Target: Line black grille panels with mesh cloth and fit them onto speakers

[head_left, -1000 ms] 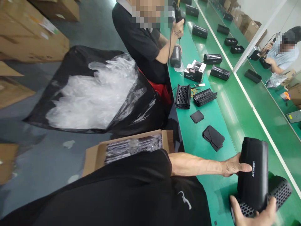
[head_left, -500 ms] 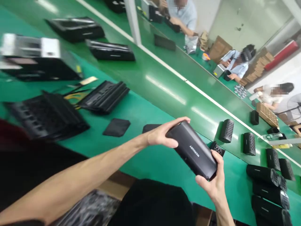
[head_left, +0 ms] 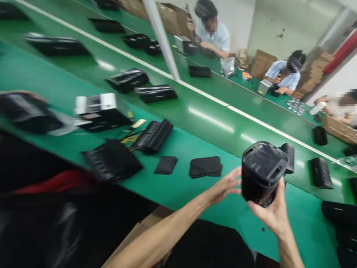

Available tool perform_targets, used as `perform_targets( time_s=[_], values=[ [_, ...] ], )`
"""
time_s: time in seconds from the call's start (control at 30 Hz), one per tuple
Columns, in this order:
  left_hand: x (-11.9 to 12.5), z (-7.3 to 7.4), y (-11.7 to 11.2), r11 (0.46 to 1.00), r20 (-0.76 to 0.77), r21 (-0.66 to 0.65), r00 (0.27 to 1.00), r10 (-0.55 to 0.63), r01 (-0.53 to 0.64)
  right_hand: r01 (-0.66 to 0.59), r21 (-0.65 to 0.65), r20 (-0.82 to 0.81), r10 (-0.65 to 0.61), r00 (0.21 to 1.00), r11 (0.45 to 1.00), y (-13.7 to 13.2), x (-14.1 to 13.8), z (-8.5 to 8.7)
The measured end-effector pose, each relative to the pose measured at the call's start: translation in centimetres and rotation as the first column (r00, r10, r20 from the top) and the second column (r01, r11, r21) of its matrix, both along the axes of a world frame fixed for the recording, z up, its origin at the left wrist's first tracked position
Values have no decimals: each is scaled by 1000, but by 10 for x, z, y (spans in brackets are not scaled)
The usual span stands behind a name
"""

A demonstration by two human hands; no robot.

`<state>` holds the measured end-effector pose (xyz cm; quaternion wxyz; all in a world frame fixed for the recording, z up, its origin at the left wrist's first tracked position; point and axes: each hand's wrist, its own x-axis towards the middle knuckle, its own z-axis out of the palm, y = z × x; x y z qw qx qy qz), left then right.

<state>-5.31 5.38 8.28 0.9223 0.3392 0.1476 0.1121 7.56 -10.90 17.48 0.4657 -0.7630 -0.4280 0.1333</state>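
My right hand (head_left: 275, 214) grips a black speaker housing (head_left: 262, 167) from below and the right, holding it up over the green bench. One end of the housing faces me, showing a recessed plate with slots round its edge. At its left side is my left hand (head_left: 224, 188), fingers stretched out and apart; whether the fingertips touch the housing I cannot tell. A stack of thin black pads (head_left: 206, 166) lies on the bench left of the housing. Farther left is a smaller pile of black pads (head_left: 166, 165). A tiny dark piece (head_left: 263, 229) rests beneath my right hand.
Black trays (head_left: 153, 136) and a metal-cased device with wires (head_left: 103, 111) stand on the left. Beyond runs a green conveyor (head_left: 206, 119) carrying wrapped black units (head_left: 156, 93) and perforated housings (head_left: 321, 173). Dark units (head_left: 340, 219) crowd the right. Co-workers (head_left: 213, 37) sit opposite.
The speaker housing has been turned from lengthwise, lettering showing, to end-on. My left hand has come off its far end with fingers spread; my right hand still holds it. The view has swung left.
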Motion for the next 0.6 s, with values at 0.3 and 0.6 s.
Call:
perform_targets(
  time_s=[0.3,0.6],
  values=[
    [-24,22,31,882,-156,472,985,76,6,-246,-504,383,470,795,828,-20,58,-18],
    [-48,16,27,927,-68,299,964,258,-227,-49,-269,-200,-6,980,962,-50,26,-19]
  ],
)
